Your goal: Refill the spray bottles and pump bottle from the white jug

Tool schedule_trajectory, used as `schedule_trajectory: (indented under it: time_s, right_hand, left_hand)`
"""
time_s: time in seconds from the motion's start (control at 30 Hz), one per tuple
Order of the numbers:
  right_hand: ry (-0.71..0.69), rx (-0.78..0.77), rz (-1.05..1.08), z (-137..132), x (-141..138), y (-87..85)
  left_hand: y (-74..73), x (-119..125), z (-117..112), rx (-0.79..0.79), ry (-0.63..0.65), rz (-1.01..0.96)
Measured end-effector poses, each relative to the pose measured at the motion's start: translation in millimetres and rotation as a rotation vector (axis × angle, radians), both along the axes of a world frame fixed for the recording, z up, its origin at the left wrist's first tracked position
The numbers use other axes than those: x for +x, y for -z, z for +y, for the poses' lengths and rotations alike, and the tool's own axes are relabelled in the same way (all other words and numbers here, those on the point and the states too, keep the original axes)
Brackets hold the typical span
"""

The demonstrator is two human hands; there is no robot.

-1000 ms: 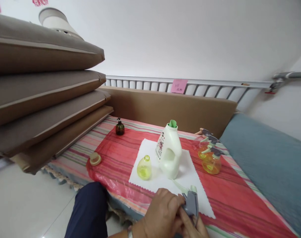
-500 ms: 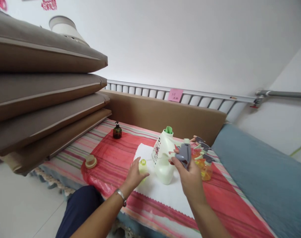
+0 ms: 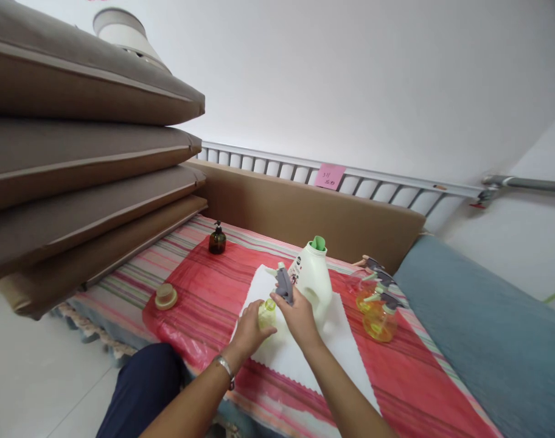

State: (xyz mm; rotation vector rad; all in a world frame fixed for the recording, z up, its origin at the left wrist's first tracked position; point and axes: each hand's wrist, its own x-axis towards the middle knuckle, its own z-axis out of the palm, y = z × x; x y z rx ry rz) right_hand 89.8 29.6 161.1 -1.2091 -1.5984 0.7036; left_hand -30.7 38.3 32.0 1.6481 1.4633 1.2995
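Note:
My left hand is closed around a small translucent yellow bottle with an uncapped neck, which stands on the white cloth. In my right hand is a grey trigger spray head, gripped just above and to the right of the bottle's neck. Whether its lower end touches the neck I cannot tell. Right behind my right hand stands a large pale green jug with its mouth uncapped and a green spout inside.
Several spray bottles with yellow liquid stand at the right on the red plastic sheet. A dark pump bottle and a pale round cap lie farther left. Stacked cushions rise at the left; a blue pad borders the right.
My right hand has brought the spray head leftward and down, from in front of the jug to the small bottle's neck. My left hand has stayed at the bottle.

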Motion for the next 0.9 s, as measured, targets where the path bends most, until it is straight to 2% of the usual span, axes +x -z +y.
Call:
schedule_trajectory:
  time_s: [0.17, 0.37, 0.67, 0.9]
  right_hand:
    - [0.009, -0.077, -0.027, 10, -8, 33.1]
    - [-0.040, -0.118, 0.004, 14, -7, 55.5]
    - [-0.131, -0.133, 0.066, 16, -1, 71.7]
    - [-0.039, -0.134, 0.099, 18, -6, 72.4]
  left_hand:
    - [2.0, 0, 0, 0.009, 0.027, 0.023]
    - [3.5, -1, -2, 0.010, 0.025, 0.043]
    - [3.9, -2, -2, 0.002, 0.016, 0.077]
    - [8.2, -1, -1, 0.029, 0.003, 0.093]
